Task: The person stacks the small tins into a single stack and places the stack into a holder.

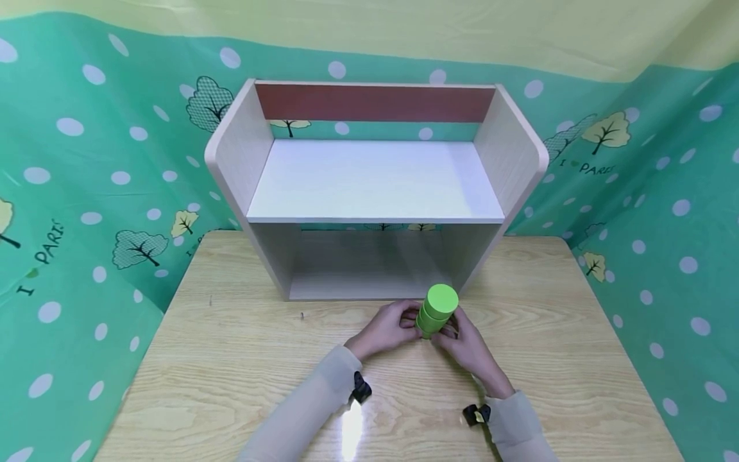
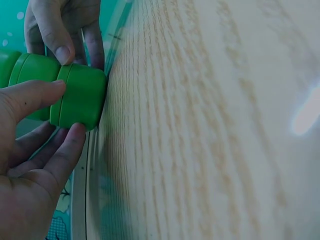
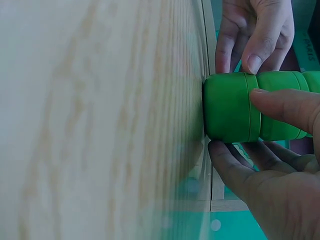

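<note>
A stack of bright green, round lidded containers [image 1: 442,299] stands upright on the table, close in front of the shelf's lower right corner. My left hand [image 1: 388,328] grips it low on its left side, thumb and fingers curled around it. From the right, my right hand [image 1: 465,345] holds the same stack at about the same height. In the left wrist view the bottom container [image 2: 84,97] meets the tabletop, with a thumb from each hand near its lid seam. The right wrist view shows that container [image 3: 227,112] between both hands' fingertips, its base at the wood.
A white two-level shelf unit [image 1: 375,183] with a reddish-brown back strip [image 1: 375,102] stands at the back of the wood-grain table [image 1: 231,366]. Behind and at both sides hangs a green dotted curtain [image 1: 75,160]. Small dark cameras [image 1: 360,388] sit at the wrists.
</note>
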A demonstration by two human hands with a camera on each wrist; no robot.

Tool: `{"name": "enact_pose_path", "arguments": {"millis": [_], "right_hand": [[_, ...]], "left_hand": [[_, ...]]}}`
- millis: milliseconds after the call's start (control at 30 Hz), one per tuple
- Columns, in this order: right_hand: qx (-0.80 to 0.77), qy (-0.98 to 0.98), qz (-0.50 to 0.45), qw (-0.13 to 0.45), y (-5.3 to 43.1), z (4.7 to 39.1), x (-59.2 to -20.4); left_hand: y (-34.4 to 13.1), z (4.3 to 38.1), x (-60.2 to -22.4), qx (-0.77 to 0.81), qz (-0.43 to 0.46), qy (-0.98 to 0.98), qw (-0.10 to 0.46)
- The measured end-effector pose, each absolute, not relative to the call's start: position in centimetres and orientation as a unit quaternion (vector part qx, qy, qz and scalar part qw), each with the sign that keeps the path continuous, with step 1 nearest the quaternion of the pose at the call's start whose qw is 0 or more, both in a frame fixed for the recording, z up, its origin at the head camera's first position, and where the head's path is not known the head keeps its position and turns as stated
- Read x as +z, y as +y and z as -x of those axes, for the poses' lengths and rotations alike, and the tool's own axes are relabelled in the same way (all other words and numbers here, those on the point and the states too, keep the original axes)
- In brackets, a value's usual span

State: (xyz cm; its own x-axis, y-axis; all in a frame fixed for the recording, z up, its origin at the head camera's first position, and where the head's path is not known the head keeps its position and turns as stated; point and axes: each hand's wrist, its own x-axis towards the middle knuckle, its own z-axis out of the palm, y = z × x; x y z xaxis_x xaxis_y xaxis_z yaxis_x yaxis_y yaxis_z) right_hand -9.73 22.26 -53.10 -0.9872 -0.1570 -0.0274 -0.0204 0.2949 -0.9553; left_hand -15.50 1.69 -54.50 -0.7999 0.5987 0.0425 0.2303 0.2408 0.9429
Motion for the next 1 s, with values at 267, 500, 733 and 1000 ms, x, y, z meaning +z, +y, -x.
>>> {"name": "enact_pose_path", "arguments": {"millis": [267,500,733,1000], "right_hand": [[-0.582,0.81,0.06,0.05,22.2,9.9,-53.2],[-0.582,0.809,0.062,0.053,22.0,9.7,-52.9],[-0.586,0.807,0.059,0.05,21.7,9.6,-52.7],[-0.58,0.811,0.05,0.059,21.3,9.7,-52.5]], "left_hand": [[1.6,15.5,-54.6,0.555,-0.272,0.77,0.158],[1.4,15.5,-54.8,0.559,-0.269,0.768,0.159],[1.2,15.4,-54.6,0.551,-0.269,0.774,0.155],[0.7,15.4,-54.2,0.555,-0.26,0.774,0.162]]}}
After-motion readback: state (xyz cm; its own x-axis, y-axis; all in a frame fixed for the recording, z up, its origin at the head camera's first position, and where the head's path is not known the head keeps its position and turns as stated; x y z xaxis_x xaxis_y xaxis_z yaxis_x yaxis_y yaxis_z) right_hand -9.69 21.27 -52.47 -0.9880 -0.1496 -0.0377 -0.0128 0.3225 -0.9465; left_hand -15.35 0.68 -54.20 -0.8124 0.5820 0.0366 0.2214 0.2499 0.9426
